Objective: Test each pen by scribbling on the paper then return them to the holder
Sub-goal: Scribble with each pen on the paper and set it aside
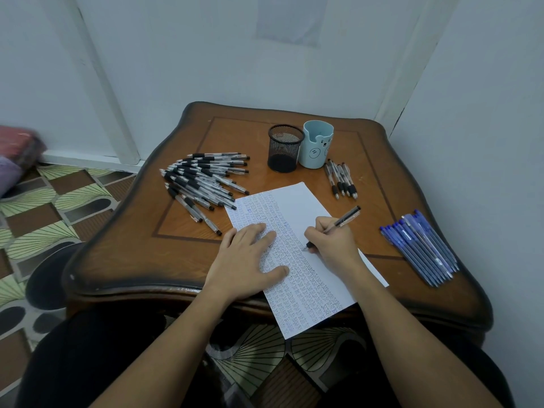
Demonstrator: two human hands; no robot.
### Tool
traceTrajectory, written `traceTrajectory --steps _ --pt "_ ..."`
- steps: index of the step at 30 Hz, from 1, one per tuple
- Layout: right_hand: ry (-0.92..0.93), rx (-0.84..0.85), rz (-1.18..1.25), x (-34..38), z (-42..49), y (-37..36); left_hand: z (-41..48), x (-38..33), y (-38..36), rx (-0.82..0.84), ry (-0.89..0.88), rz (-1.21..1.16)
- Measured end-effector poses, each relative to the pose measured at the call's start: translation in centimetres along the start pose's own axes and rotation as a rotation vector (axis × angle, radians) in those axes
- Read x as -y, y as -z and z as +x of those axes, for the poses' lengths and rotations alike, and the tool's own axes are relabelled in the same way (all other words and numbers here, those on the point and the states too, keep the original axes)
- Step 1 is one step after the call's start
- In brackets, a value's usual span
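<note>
While our right hand (pixel 332 242) pinches the black pen (pixel 343 219) low on its barrel, tip down on the paper (pixel 294 203), our left hand (pixel 247 260) lies flat, fingers (pixel 256 229) spread, pressing the sheet against the surface (pixel 123 260). We judge the pen light, stiff and smooth-sided, best held near its tip where the grip section sits; the paper is thin, likely to slide, and its near edge overhangs the surface. Our writing fingers cover most of the grip, so we cannot tell whether ink is flowing. The rows of scribbles are too small to read. The mesh holder (pixel 285 148) looks empty; the inside of the blue bear holder (pixel 316 147) beside it is hidden.
</note>
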State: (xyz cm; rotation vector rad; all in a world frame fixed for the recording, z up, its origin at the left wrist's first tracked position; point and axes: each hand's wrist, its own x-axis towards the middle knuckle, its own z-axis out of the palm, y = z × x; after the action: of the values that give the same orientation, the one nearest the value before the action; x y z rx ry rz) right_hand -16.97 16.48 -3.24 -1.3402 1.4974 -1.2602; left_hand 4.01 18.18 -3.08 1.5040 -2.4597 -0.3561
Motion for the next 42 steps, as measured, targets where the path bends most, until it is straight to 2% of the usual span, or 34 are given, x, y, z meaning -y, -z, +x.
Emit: traceTrajectory --steps 13,42 --pt "0.001 -0.010 0.047 -0.11 0.12 0.17 0.01 -0.05 0.07 -0.010 -0.005 -0.011" --pt "0.035 -0.019 -0.015 -0.58 0.28 0.24 -0.01 -0.04 0.01 -0.008 -0.002 -0.013"
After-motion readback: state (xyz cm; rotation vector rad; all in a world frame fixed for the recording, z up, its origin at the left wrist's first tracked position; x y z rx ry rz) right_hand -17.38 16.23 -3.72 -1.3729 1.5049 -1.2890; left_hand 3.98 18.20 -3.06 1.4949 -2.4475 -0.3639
